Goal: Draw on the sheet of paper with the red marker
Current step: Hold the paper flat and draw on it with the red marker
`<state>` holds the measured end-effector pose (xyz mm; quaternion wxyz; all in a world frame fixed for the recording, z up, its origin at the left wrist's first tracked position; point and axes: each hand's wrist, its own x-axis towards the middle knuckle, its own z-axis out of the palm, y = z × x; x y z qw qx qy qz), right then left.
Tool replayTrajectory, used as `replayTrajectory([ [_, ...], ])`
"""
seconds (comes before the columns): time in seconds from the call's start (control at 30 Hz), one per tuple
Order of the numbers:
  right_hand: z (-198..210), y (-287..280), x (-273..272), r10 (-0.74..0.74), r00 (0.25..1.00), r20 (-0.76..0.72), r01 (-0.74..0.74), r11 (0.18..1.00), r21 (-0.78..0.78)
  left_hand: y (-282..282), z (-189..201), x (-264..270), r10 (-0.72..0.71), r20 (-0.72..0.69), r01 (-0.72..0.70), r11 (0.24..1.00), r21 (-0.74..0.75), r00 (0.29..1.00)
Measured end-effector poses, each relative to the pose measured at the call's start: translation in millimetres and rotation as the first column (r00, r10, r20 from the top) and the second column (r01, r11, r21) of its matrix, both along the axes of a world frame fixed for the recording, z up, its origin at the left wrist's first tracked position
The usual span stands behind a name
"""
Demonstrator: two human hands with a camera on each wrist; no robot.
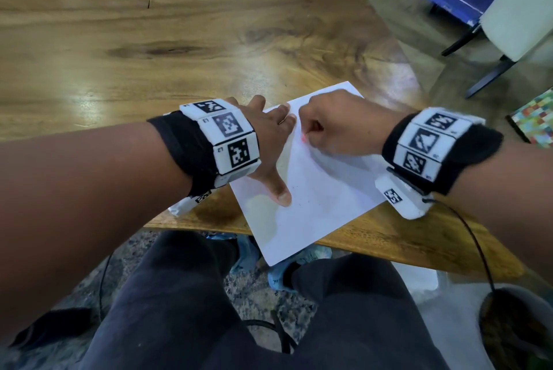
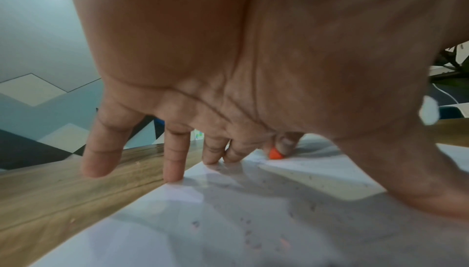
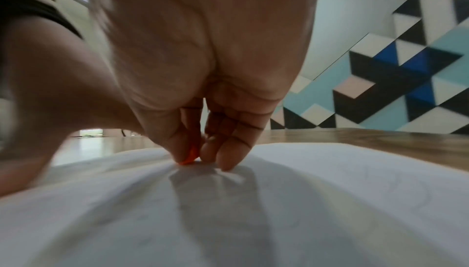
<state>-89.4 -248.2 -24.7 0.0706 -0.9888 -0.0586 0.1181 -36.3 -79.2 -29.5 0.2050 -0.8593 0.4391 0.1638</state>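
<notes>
At the near edge of the brown wooden desk (image 1: 209,40) lies the white rectangular sheet of paper (image 1: 314,205), skewed, with its near corner hanging past the desk's edge. Left hand (image 1: 269,142) lies spread with straight fingers, thumb and fingertips (image 2: 175,175) pressing the sheet's left margin, likely to pin it against drag from the pen stroke, since an overhanging loose sheet would slide. Right hand (image 1: 332,124) is curled tight around the red marker (image 3: 189,158), pinching it low near the tip; judged as a short grip for control. Marker sits at the sheet's upper-left area, just beside the left hand's fingers, tip down at or on the paper. Contact itself can't be confirmed: wrist views are blurred there. Marker body is almost wholly hidden inside the fist; only an orange-red stub shows in each view. No clear red line is visible on the sheet; faint grey specks show in the left wrist view, origin unclear. Right hand's fingers are hidden from the head view by its own knuckles.
</notes>
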Motion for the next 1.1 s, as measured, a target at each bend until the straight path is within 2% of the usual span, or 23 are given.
replayTrajectory([
  [0.1, -2.0, 7.0, -13.0, 0.023, 1.0, -0.014, -0.022, 0.999, 0.041, -0.6, -1.1, 0.8, -0.011, 0.002, 0.011, 1.0, 0.0, 1.0],
  [0.27, -2.0, -15.8, 26.6, -0.189, 0.98, 0.069, 0.194, 0.979, -0.064, -1.1, -0.7, 1.3, -0.019, 0.01, 0.019, 1.0, 0.017, 1.0],
  [0.37, 0.6, -23.9, 38.1, -0.231, 0.97, 0.076, 0.235, 0.97, -0.055, -1.9, -1.7, 1.5, -0.037, 0.017, 0.037, 0.999, 0.007, 0.999],
  [0.43, 0.1, -19.2, 29.6, -0.189, 0.98, 0.066, 0.193, 0.979, -0.059, -2.2, -3.0, 1.8, -0.044, 0.014, 0.044, 0.999, -0.005, 0.999],
  [0.6, -2.9, 8.7, -15.8, 0.065, 0.998, -0.017, -0.065, 0.998, 0.022, -3.6, -4.3, 1.4, -0.035, -0.032, 0.034, 0.999, -0.019, 0.999],
  [0.67, -3.6, 5.5, -9.9, 0.042, 0.999, 0.019, -0.042, 0.999, -0.022, -3.6, -4.5, 2.5, -0.044, -0.032, 0.043, 0.999, -0.012, 0.999],
  [0.8, -3.0, -20.6, 26.4, -0.184, 0.98, 0.081, 0.19, 0.978, -0.082, -3.7, -3.4, 1.9, -0.042, -0.036, 0.043, 0.999, 0.012, 0.998],
  [0.87, -4.0, -28.4, 37.3, -0.221, 0.971, 0.094, 0.229, 0.97, -0.083, -4.3, -1.4, 0.7, -0.037, -0.042, 0.037, 0.999, 0.008, 0.998],
  [0.97, -6.0, -28.6, 30.7, -0.17, 0.98, 0.104, 0.182, 0.976, -0.119, -4.4, 0.7, 0.0, -0.045, -0.045, 0.045, 0.999, 0.0, 0.998],
  [1.1, -2.2, -13.9, -4.9, -0.005, 0.998, 0.057, 0.01, 0.997, -0.082, -5.3, 0.5, 0.2, -0.064, -0.039, 0.065, 0.998, 0.016, 0.997],
])
